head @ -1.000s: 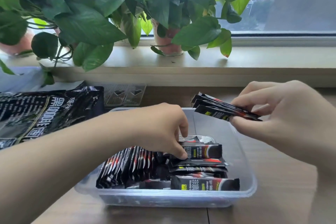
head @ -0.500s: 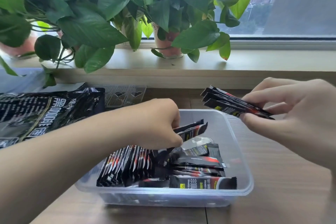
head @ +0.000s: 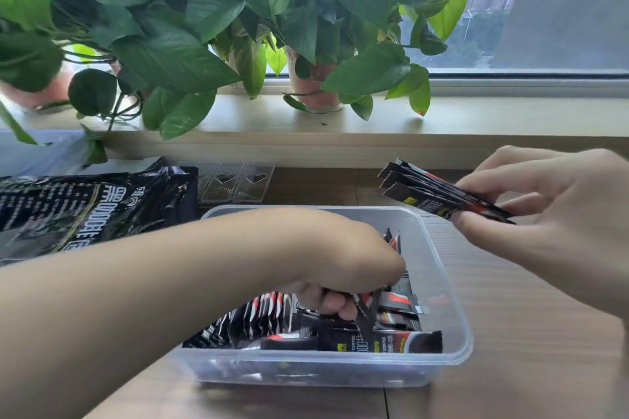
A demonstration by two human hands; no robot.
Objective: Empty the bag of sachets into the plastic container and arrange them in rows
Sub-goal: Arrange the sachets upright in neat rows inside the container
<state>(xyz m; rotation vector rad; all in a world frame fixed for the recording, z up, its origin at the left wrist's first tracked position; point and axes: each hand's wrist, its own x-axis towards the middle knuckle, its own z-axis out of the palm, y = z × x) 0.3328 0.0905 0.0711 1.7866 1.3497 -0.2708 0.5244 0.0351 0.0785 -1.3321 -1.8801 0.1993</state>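
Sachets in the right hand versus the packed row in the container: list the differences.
The held sachets are few, fanned, pinched by the right hand; the packed row is many, resting in the plastic container. The held sachets lie nearly flat; the packed row stands on edge. Both: black-and-red sticks.

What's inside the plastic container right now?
A row of sachets stands on edge at the left; loose sachets lie flat at the right. The left hand grips a few there, hiding whatever lies beneath it.

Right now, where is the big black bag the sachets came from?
In the head view, the black bag lies at far left, beside the plastic container, below the windowsill.
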